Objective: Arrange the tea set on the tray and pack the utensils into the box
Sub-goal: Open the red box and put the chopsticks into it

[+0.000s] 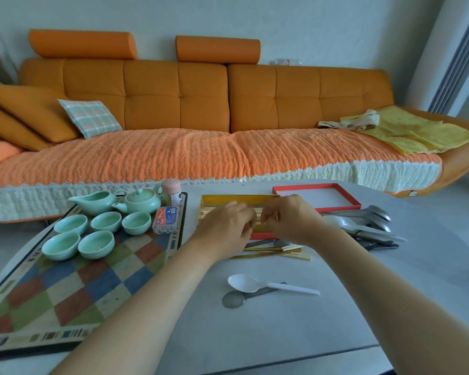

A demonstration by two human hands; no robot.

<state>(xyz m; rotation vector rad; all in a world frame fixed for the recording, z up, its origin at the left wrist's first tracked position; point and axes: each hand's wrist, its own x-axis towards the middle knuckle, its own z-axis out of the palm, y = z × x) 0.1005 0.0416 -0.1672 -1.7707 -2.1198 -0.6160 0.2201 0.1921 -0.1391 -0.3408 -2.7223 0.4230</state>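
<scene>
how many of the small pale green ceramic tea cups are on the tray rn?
5, all on the checkered tray. Back row: left, middle, right. Front row: left, right. None looks hidden; the green pitcher and teapot stand behind them.

Bare table [268, 328] nearside; spoons [363, 223] crowding box [228, 198] rightward.

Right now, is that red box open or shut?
Open. The box shows its gold inside under both hands, and its red lid lies apart on the table behind, white inside facing up.
</scene>
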